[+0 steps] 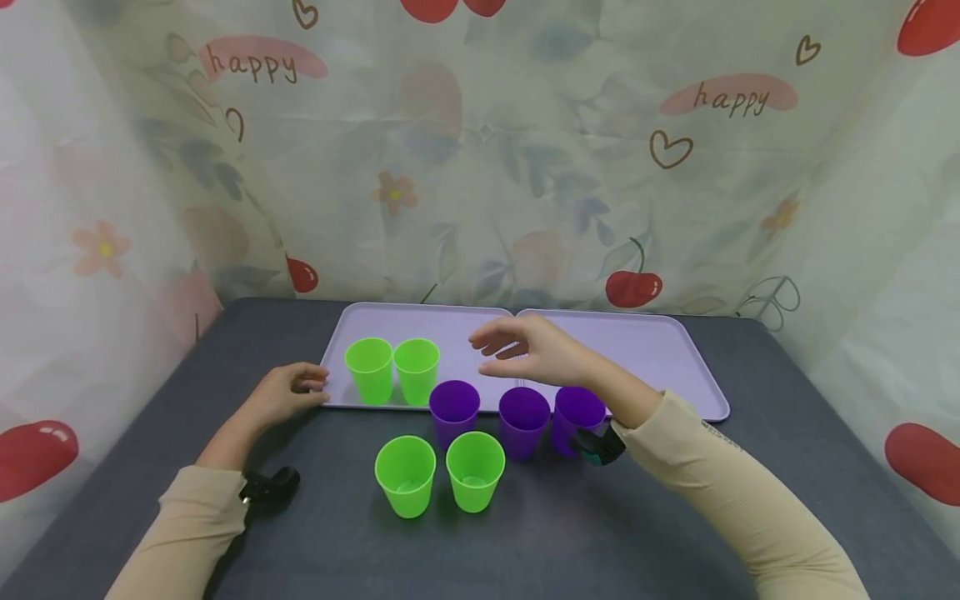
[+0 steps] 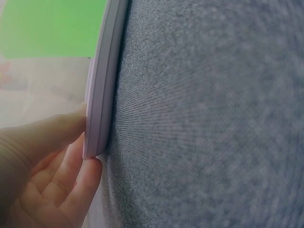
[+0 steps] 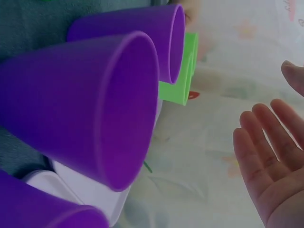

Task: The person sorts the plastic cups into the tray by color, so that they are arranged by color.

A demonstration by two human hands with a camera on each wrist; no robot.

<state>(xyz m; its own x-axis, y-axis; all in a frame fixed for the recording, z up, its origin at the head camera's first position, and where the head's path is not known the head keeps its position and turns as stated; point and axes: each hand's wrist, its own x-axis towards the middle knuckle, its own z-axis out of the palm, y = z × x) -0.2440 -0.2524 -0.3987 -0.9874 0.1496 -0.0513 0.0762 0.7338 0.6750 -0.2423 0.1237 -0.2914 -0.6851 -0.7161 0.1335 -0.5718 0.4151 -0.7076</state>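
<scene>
My left hand (image 1: 282, 395) is at the front left corner of the left lavender tray (image 1: 457, 325). In the left wrist view its thumb (image 2: 57, 130) lies against the rim and the fingers bend round the tray edge (image 2: 100, 95), pinching it. Two green cups stand on that tray, one at the left (image 1: 370, 372) and one beside it (image 1: 417, 372). My right hand (image 1: 525, 350) is raised over the trays' inner edges, its fingers apart and holding nothing. Below it stand three purple cups (image 1: 522, 423) in a row along the trays' front edges.
Two more green cups, a left one (image 1: 406, 477) and a right one (image 1: 476, 472), stand upright on the dark cloth nearer me. A second lavender tray (image 1: 637, 358) lies at the right, against the first. Behind the table hangs a printed curtain (image 1: 480, 167).
</scene>
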